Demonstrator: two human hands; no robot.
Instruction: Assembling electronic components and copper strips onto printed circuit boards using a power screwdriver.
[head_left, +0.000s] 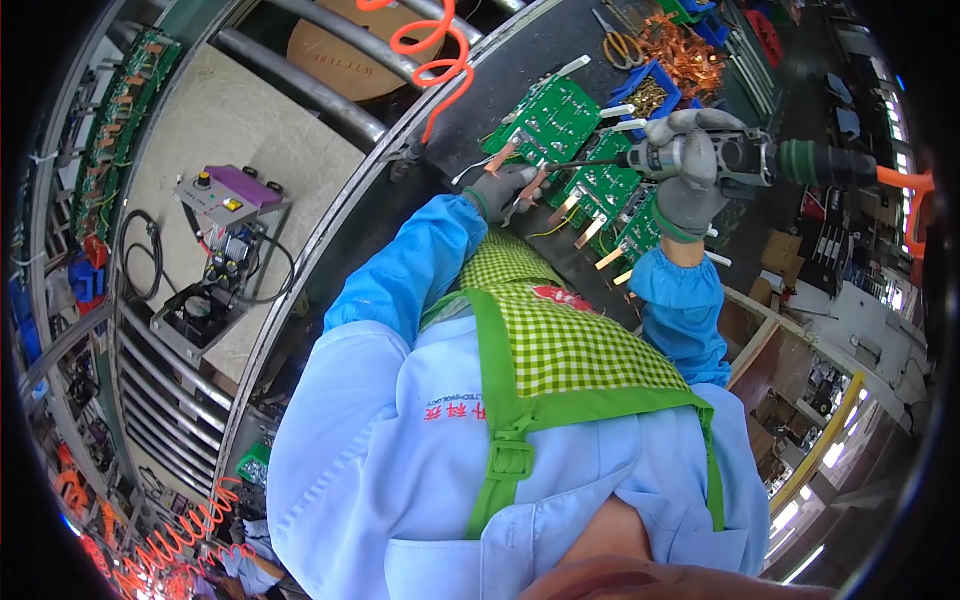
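Observation:
My right hand (688, 195), in a grey glove, is wrapped round a power screwdriver (725, 157) with a green grip end and an orange hose. Its long thin bit points left, with the tip over the near edge of a green circuit board (560, 118). At that edge my left hand (495, 192), also gloved, has its fingers closed on a copper strip (534, 188). Another copper strip (501, 158) sticks out of the same board. To the right, under and beside the screwdriver, lie more green boards (606, 178) with copper strips along their near edges.
Past the boards stand a blue bin (655, 78) of small brass-coloured parts, a pile of copper pieces (690, 55) and scissors (620, 48). An orange coiled hose (445, 70) hangs at the top. Left of me, a grey-and-purple device (228, 198) stands on a board over rollers (175, 375).

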